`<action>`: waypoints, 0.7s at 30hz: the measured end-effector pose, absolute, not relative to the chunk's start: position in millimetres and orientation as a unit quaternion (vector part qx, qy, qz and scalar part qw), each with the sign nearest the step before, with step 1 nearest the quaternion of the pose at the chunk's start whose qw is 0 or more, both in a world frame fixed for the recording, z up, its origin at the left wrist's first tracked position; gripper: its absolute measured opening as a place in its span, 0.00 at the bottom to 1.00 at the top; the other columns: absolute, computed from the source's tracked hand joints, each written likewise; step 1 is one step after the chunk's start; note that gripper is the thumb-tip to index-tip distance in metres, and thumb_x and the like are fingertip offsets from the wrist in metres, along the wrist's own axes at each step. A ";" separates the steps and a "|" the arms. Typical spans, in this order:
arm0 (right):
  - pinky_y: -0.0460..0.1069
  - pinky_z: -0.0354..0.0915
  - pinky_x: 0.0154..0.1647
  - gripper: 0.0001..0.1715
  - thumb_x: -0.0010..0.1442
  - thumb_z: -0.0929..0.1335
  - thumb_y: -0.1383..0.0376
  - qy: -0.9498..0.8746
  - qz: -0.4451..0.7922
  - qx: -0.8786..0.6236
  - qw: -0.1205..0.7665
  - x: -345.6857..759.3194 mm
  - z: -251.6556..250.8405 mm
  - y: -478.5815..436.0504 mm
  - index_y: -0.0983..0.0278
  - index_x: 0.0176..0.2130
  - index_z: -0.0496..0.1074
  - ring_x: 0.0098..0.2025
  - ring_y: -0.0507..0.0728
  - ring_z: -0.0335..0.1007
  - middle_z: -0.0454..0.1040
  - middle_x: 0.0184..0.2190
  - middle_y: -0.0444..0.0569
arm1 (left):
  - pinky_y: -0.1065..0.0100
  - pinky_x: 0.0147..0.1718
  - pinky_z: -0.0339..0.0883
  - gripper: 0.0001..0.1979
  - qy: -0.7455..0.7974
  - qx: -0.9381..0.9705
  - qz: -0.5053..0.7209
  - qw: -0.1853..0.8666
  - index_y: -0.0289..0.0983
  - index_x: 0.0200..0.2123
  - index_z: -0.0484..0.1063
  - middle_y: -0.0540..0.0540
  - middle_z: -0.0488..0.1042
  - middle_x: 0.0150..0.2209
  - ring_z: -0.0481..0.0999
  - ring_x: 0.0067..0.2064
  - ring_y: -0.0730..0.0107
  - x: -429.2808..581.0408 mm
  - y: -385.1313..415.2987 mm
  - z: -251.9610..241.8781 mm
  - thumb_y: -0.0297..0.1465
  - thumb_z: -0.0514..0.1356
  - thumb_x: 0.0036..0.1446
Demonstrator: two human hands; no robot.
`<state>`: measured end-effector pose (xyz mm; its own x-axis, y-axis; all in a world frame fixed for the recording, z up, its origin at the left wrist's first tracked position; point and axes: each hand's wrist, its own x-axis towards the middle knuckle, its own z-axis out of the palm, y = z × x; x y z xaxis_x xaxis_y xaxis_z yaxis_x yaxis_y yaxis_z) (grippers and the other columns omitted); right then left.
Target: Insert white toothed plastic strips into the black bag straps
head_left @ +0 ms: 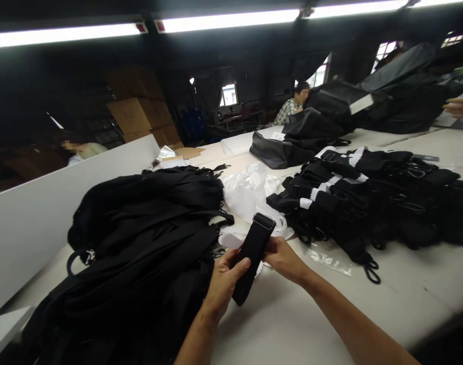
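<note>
Strap point(253, 253), black and padded, is pinched between left hand point(223, 281) and right hand point(282, 258) just above the surface point(292, 324), beside a pile of bags point(140, 243); gripping near its edges should keep it flat.

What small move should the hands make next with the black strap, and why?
Probably set the black strap on the right pile: the left hand and right hand both grip it above the table, and similar folded straps lie stacked there.
</note>
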<state>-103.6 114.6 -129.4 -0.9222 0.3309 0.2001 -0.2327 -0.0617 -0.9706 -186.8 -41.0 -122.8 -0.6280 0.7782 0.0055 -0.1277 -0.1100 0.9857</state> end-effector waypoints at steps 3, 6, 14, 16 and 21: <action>0.46 0.60 0.28 0.13 0.54 0.73 0.60 -0.710 0.672 -0.065 0.202 -101.3 -127.6 118.8 0.66 0.38 0.75 0.26 0.51 0.64 0.70 0.24 0.43 | 0.70 0.35 0.69 0.19 0.620 0.242 0.697 0.267 0.33 0.43 0.77 0.44 0.79 0.36 0.76 0.35 0.67 -193.9 -40.4 -125.0 0.39 0.68 0.51; 0.44 0.52 0.22 0.18 0.54 0.75 0.59 -0.695 0.688 -0.070 0.198 -100.7 -126.8 118.1 0.64 0.40 0.70 0.21 0.47 0.55 0.64 0.20 0.37 | 0.68 0.38 0.70 0.20 0.647 0.234 0.697 0.204 0.33 0.44 0.77 0.43 0.80 0.38 0.77 0.38 0.63 -200.5 -39.3 -128.0 0.40 0.68 0.51; 0.50 0.66 0.37 0.16 0.63 0.67 0.59 -0.701 0.687 0.019 0.190 -106.5 -132.2 104.4 0.65 0.46 0.76 0.35 0.55 0.71 0.77 0.34 0.51 | 0.67 0.39 0.69 0.18 0.698 0.315 0.625 0.153 0.34 0.39 0.78 0.44 0.80 0.36 0.77 0.39 0.60 -202.3 -40.6 -129.2 0.42 0.67 0.52; 0.51 0.67 0.42 0.12 0.62 0.68 0.62 -0.752 0.616 0.012 0.235 -107.1 -132.6 104.3 0.64 0.44 0.77 0.39 0.56 0.72 0.77 0.36 0.51 | 0.66 0.40 0.70 0.19 0.696 0.318 0.623 0.159 0.34 0.42 0.78 0.43 0.80 0.38 0.77 0.40 0.58 -201.5 -40.3 -127.1 0.42 0.66 0.52; 0.47 0.65 0.37 0.03 0.57 0.73 0.67 -0.826 0.458 0.012 0.328 -104.5 -131.3 104.3 0.63 0.32 0.75 0.35 0.54 0.69 0.72 0.33 0.46 | 0.62 0.37 0.74 0.24 0.717 0.306 0.606 0.159 0.34 0.40 0.79 0.43 0.80 0.35 0.79 0.40 0.52 -202.6 -40.2 -126.8 0.48 0.67 0.47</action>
<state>-104.5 104.3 -131.3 -0.7844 0.2796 0.5536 -0.3209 0.5809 -0.7481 -202.6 -40.2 -126.8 -0.7625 0.6309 0.1432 0.2466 0.0788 0.9659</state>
